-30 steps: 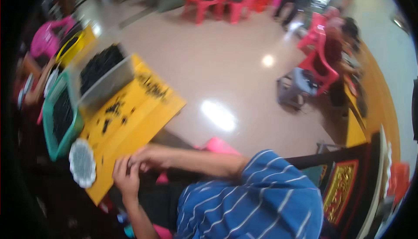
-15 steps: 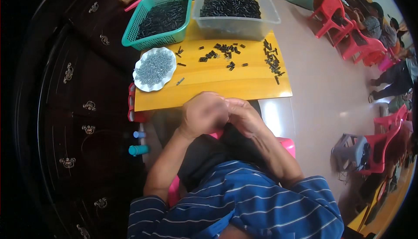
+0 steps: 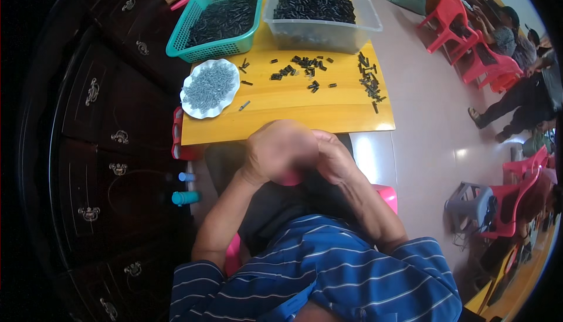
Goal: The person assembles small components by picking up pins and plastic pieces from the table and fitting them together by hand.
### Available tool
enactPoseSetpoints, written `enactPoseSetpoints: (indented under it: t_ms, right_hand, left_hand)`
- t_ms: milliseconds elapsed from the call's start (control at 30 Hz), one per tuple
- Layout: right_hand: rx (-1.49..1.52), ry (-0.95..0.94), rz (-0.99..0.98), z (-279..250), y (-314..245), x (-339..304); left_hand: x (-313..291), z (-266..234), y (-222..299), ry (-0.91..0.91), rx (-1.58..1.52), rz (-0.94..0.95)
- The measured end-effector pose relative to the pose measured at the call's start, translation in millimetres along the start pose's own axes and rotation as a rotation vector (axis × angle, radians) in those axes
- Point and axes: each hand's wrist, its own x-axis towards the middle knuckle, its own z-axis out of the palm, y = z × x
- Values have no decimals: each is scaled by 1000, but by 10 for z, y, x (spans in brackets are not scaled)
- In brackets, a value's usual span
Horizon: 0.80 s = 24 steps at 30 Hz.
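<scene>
My left hand point(image 3: 274, 149) and my right hand point(image 3: 335, 157) meet just off the near edge of the yellow table point(image 3: 264, 127), above my lap. A blur covers the left fingers, so their grip cannot be made out. The right fingers are bent and closed in against the left hand, and whatever they hold is hidden. Ahead on the table lie loose short black tubes point(image 3: 284, 73) in a scattered group. A white scalloped plate point(image 3: 230, 100) at the left holds a heap of small clear pieces. One thin grey piece point(image 3: 244, 106) lies beside it.
A green perforated basket point(image 3: 226, 46) and a clear plastic bin point(image 3: 319, 39), both with black pieces, stand at the back. More black tubes point(image 3: 370, 82) lie along the right edge. Dark drawers point(image 3: 88, 146) line the left side. Pink chairs point(image 3: 446, 14) and people are off right.
My hands stay together at the table's near edge, the left shifting slightly right. A person standing at the far right has moved a foot. The view has shifted slightly.
</scene>
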Motion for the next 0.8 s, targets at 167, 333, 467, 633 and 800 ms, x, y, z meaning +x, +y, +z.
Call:
enactPoseSetpoints:
  t_ms: [167, 333, 467, 633, 800]
  right_hand:
    - [-17, -11, -8, -39, -9, 21]
    - [-67, -24, -39, 21, -21, 24]
    - [-91, -53, -40, 36, -27, 46]
    - [-113, 0, -60, 16, 5, 101]
    - [-153, 66, -38, -6, 0, 155]
  left_hand:
    - [23, 26, -21, 27, 23, 52]
    - [27, -2, -1, 34, 36, 64]
    - [8, -38, -44, 27, 70, 107]
    - [-16, -2, -63, 4, 46, 26]
    - [-3, -37, -54, -30, -13, -49]
